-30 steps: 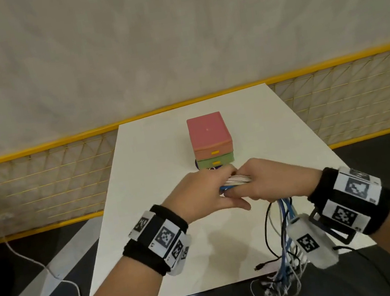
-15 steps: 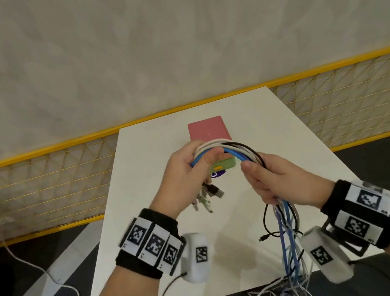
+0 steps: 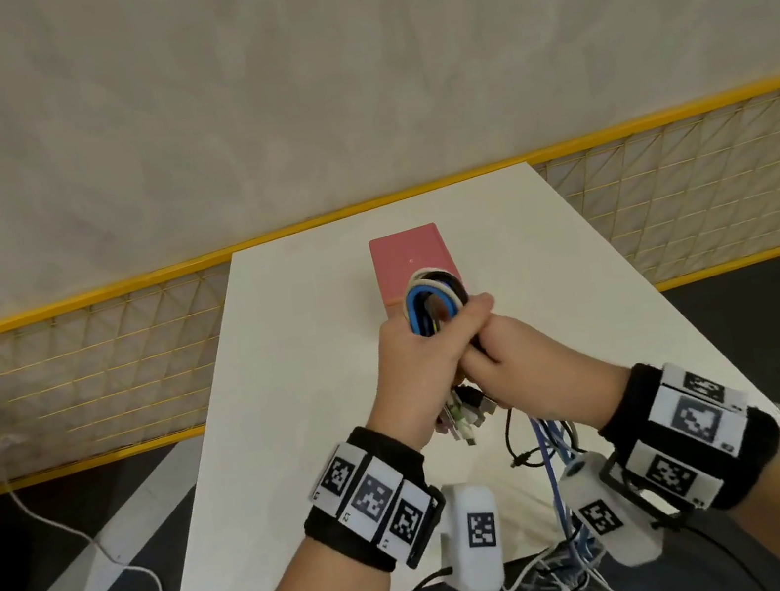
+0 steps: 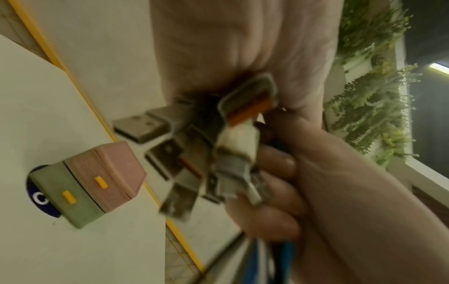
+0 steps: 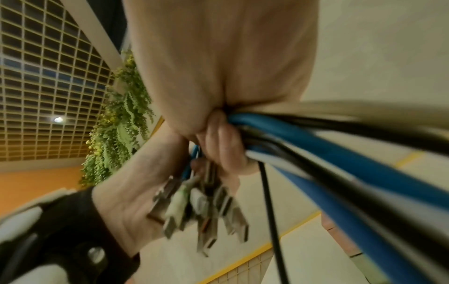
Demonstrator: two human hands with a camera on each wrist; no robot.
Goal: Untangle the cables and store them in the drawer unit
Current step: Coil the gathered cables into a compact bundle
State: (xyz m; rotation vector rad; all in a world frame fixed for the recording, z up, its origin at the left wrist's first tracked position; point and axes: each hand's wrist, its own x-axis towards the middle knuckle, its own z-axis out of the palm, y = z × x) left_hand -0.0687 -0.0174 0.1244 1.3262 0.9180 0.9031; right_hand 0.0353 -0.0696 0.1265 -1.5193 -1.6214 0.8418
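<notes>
The left hand [image 3: 414, 358] gripped the cables [image 3: 432, 295] just behind their bunched plugs [image 4: 218, 153], fingers curled round them. Pressed against it, the right hand [image 3: 519, 361] was wrapped round the trailing lengths, which hung off the tabletop [image 3: 294, 416] edge. The drawer unit [image 3: 409, 255] stood shut beyond. Untangling seemed barely begun; next, one cable probably needed drawing free of the loop.
</notes>
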